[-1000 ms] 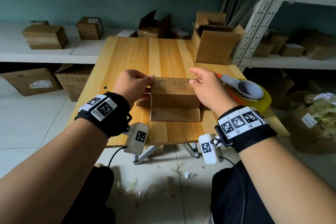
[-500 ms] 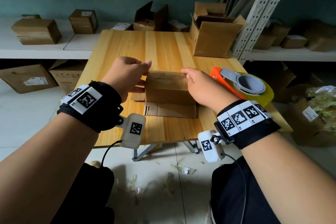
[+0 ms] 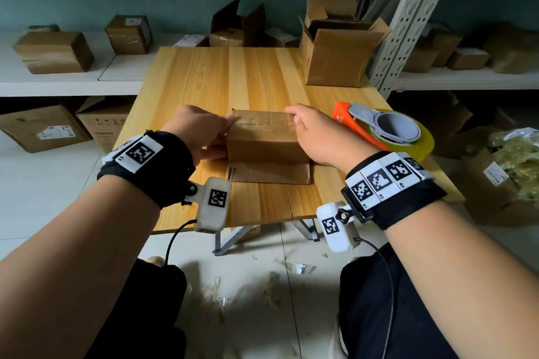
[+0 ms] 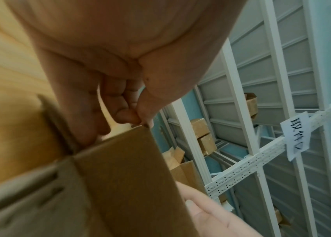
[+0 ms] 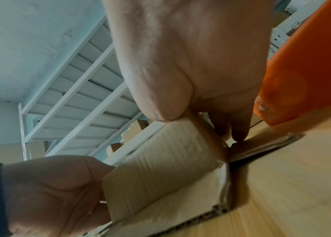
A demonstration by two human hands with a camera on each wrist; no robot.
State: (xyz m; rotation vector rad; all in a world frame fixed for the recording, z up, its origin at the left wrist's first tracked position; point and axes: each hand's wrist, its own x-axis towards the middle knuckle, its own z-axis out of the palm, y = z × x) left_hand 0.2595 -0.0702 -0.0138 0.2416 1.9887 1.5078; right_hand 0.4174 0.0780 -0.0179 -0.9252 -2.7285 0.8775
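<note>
While both hands work over its near half, table [image 3: 204, 81]: the wooden top bears everything, so I have something firm to press against.
Open carton [image 3: 335, 58]: it sits at the far right corner, well apart from the work, I judge to keep it out of the way.
Cardboard box [image 3: 262, 143]: it stands near the front edge between my hands, with one flap [image 3: 268, 173] splayed flat on the wood toward me, which steadies it.
Tape dispenser [image 3: 390, 128]: it lies just beside my right wrist, I'd guess for easy reach when sealing.
Left hand [image 3: 198, 128]: thumb and forefinger pinch the box's top left corner.
Right hand [image 3: 318, 137]: the thumb is on the top right edge and the fingers run down that end, gripping it. One hand at each end stops the box twisting.
Change: box, flap and both grips are as they were half a second ago. Only my left forefinger, which then stuck out over the top, now lies at the corner.
</note>
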